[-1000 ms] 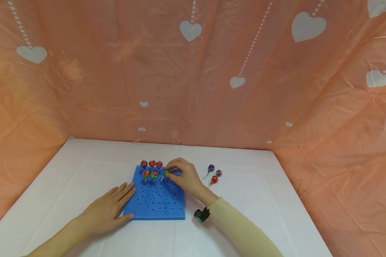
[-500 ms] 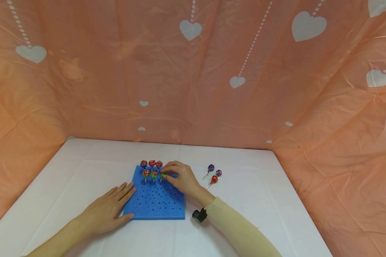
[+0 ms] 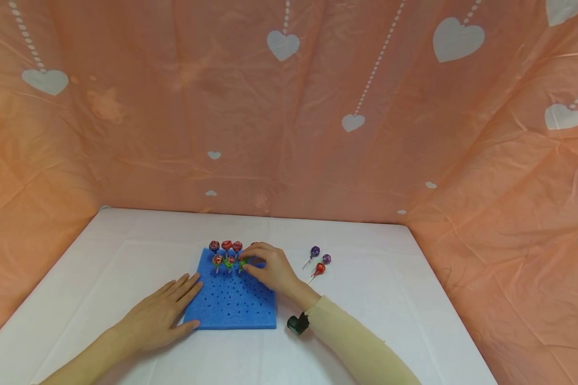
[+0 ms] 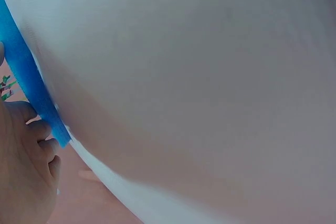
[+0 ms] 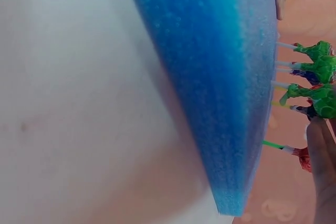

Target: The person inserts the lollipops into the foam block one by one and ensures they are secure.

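Note:
A blue foam board (image 3: 236, 310) dotted with small holes lies on the table. Thumb and fingers of my right hand (image 3: 274, 270) pinch a lollipop (image 3: 242, 263) with a green wrapper, its stick upright at the board's surface. In the right wrist view the green-wrapped lollipop (image 5: 323, 98) sits at the fingertips. To its left stand two more green-and-red lollipops (image 3: 229, 262). Behind them is a back row of lollipops (image 3: 227, 246), one partly hidden by the right hand. My left hand (image 3: 161, 315) rests flat, fingers spread, along the board's left edge.
Right of the board, two purple lollipops (image 3: 315, 251) and a red lollipop (image 3: 320, 268) lie on the white table (image 3: 366, 299). A dark wrist camera (image 3: 297, 324) hangs beneath the right sleeve. Peach curtain (image 3: 289, 133) with white hearts surrounds the table's back and sides.
My right hand has shifted slightly left with the green-wrapped lollipop, in line with the front row. Part of a red lollipop now shows behind the hand. The left hand stays put.

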The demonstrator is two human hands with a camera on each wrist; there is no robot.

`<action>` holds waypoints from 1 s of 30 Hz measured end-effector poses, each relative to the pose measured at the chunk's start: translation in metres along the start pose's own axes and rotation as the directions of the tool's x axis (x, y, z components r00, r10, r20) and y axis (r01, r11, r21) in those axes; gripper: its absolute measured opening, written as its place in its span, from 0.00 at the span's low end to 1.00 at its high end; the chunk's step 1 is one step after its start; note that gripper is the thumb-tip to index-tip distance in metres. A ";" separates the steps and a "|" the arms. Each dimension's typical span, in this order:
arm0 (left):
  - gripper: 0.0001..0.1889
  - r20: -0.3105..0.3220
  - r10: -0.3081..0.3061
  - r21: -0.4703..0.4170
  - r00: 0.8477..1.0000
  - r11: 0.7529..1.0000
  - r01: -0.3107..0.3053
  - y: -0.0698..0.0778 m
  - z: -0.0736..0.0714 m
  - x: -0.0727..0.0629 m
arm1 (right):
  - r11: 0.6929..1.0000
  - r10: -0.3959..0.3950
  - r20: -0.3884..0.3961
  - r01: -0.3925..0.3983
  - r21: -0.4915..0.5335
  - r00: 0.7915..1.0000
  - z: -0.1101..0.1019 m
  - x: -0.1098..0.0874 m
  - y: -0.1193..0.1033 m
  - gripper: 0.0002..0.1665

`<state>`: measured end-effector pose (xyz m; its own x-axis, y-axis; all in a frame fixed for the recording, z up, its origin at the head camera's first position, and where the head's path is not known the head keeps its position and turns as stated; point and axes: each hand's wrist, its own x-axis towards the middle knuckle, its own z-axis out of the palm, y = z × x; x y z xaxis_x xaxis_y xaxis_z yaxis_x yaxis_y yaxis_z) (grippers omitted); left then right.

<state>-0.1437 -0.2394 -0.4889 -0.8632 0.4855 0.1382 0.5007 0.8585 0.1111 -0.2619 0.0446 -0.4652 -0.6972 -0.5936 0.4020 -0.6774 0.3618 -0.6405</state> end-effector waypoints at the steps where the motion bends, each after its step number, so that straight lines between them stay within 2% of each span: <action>1: 0.43 -0.005 0.007 0.006 1.000 1.000 -0.007 0.000 0.000 0.000 | 1.000 0.000 0.002 0.000 0.002 1.000 -0.001 -0.001 0.000 0.16; 5: 0.44 -0.001 -0.006 0.002 1.000 1.000 0.006 -0.001 0.002 -0.001 | 1.000 0.003 0.004 -0.003 0.020 1.000 -0.005 -0.005 -0.002 0.19; 10: 0.44 -0.003 -0.010 -0.004 1.000 1.000 0.010 -0.001 0.003 -0.001 | 0.996 0.056 -0.024 -0.054 0.075 0.998 -0.015 -0.014 -0.002 0.20; 16: 0.44 -0.015 0.006 0.015 1.000 1.000 -0.006 -0.001 0.002 0.000 | 0.991 0.097 -0.134 -0.084 0.102 0.986 -0.038 -0.027 0.006 0.18; 22: 0.44 -0.002 -0.018 -0.004 1.000 1.000 0.018 -0.001 0.002 0.000 | 0.989 0.141 -0.268 -0.125 0.073 0.953 -0.065 -0.047 0.027 0.17; 26: 0.44 -0.018 0.006 0.017 1.000 1.000 -0.006 -0.001 0.002 0.000 | 0.981 0.193 -0.342 -0.170 0.096 0.920 -0.082 -0.061 0.045 0.15; 30: 0.44 -0.003 0.005 0.012 1.000 1.000 -0.005 -0.001 0.000 0.000 | 0.964 0.267 -0.388 -0.245 0.107 0.882 -0.097 -0.071 0.060 0.15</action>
<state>-0.1441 -0.2402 -0.4885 -0.8604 0.4897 0.1413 0.5045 0.8577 0.0991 -0.2755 0.1783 -0.4685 -0.8870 -0.1484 0.4373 -0.4571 0.4170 -0.7856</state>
